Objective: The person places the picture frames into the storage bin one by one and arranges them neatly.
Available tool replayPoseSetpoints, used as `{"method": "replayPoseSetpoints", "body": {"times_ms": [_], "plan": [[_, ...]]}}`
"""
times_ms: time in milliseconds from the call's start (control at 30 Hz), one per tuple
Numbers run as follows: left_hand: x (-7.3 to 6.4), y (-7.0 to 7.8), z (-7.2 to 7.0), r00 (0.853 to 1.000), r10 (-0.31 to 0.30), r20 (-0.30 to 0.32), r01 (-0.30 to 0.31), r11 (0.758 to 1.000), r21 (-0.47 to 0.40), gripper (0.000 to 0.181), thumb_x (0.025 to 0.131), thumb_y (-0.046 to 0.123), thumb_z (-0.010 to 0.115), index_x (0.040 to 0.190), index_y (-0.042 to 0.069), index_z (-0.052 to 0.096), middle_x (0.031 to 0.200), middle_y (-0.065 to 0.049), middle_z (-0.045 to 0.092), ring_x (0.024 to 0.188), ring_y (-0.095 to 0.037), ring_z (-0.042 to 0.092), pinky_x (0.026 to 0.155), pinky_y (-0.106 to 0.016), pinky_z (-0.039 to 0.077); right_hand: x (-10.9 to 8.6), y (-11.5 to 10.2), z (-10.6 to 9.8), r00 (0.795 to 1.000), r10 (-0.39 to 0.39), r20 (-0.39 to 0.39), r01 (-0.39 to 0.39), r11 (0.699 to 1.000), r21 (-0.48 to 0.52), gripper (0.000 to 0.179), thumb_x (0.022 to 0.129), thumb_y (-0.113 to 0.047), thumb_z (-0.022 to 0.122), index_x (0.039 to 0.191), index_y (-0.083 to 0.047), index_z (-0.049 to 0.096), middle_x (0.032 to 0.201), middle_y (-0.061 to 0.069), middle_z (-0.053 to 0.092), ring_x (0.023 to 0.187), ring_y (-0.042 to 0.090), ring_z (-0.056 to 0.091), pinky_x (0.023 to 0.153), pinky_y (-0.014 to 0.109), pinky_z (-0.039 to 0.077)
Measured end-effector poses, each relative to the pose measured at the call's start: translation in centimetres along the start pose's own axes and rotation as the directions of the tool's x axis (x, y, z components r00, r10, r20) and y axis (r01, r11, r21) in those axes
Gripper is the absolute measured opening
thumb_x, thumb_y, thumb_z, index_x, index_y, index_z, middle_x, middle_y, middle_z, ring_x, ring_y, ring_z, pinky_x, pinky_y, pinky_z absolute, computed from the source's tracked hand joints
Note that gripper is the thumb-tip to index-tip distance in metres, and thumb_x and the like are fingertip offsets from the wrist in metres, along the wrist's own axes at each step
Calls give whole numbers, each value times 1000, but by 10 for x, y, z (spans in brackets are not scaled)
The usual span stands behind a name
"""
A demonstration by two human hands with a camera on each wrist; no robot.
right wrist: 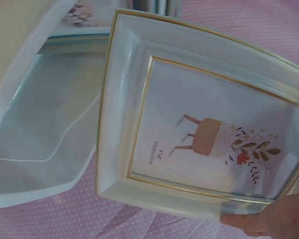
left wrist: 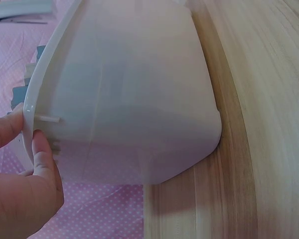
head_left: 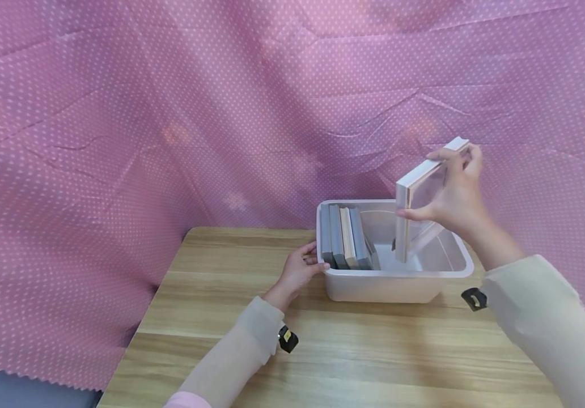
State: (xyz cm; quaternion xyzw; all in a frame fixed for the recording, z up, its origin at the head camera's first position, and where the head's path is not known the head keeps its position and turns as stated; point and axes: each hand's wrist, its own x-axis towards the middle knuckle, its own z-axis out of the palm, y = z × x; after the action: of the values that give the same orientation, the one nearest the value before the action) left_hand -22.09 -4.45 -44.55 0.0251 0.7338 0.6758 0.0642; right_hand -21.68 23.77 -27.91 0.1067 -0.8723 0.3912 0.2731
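A white plastic bin (head_left: 384, 287) stands on the wooden table. At its left end my left hand (head_left: 297, 271) grips the rim between thumb and fingers, also plain in the left wrist view, where the thumb and fingers (left wrist: 43, 157) lie on either side of it. My right hand (head_left: 458, 198) holds a white picture frame (head_left: 403, 226) with gold trim, upright over the bin's right part. In the right wrist view the picture frame (right wrist: 122, 109) shows a print of a vase with flowers. Several grey and cream picture frames (head_left: 328, 235) stand close together in the bin's left part.
The wooden table (head_left: 354, 351) has its left edge in view. A pink dotted cloth (head_left: 221, 113) hangs right behind the bin and along the left side. Small black devices (head_left: 475, 298) sit at both wrists.
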Motion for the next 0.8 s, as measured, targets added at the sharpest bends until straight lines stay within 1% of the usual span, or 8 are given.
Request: {"method": "replayPoseSetpoints", "body": {"times_ms": [167,267,333,433,633,700,800], "plan": [[0,0,-1,1000,-4,4,4,1000,-4,66,76,-8,73,136,-3,47,121,-20,54,104,-30,60,84,-29,54,6,19,17,999,-17,40,18,1000,-19,107,33,-15,99,123,-14,41,145,23,-2,133,44,13,101,64,30],[0,-1,-1,1000,-4,2,4,1000,-8,65,76,-8,73,136,-3,48,121,-21,54,104,-30,60,83,-29,54,8,30,27,996,-12,91,14,999,-30,108,34,-17,99,124,-15,39,145,24,-4,131,50,15,98,67,32],[0,-2,-2,1000,6,3,-6,1000,-10,65,75,-9,74,135,-4,48,120,-21,54,104,-30,61,82,-29,54,8,37,33,991,-3,131,8,999,-33,109,35,-18,99,125,-15,38,145,24,-5,127,55,20,94,69,35],[0,-3,-2,1000,10,8,-10,1000,-18,65,75,-9,73,135,-4,48,121,-22,54,104,-30,60,82,-29,54,6,47,41,982,20,189,-12,999,-45,109,36,-20,99,126,-14,37,145,24,-6,122,60,24,90,71,37],[-1,-1,-2,1000,3,10,-2,1000,-10,65,76,-8,74,135,-3,49,121,-21,55,105,-30,60,83,-29,54,0,64,54,961,46,273,-24,996,-84,107,36,-26,99,125,-15,39,148,26,-6,120,61,26,87,73,37],[-1,-1,-2,1000,3,10,-3,1000,-8,65,76,-8,74,135,-2,49,121,-20,55,105,-30,60,82,-30,54,-3,68,57,951,58,302,-25,993,-114,108,37,-31,98,126,-16,38,149,25,-9,119,63,25,85,75,37],[-1,0,-2,1000,2,11,-2,1000,-7,64,76,-8,74,135,-2,50,120,-20,55,105,-30,60,82,-30,54,-7,73,61,937,70,342,-20,989,-149,110,39,-39,97,129,-19,37,150,25,-11,113,63,32,80,72,42]]}}
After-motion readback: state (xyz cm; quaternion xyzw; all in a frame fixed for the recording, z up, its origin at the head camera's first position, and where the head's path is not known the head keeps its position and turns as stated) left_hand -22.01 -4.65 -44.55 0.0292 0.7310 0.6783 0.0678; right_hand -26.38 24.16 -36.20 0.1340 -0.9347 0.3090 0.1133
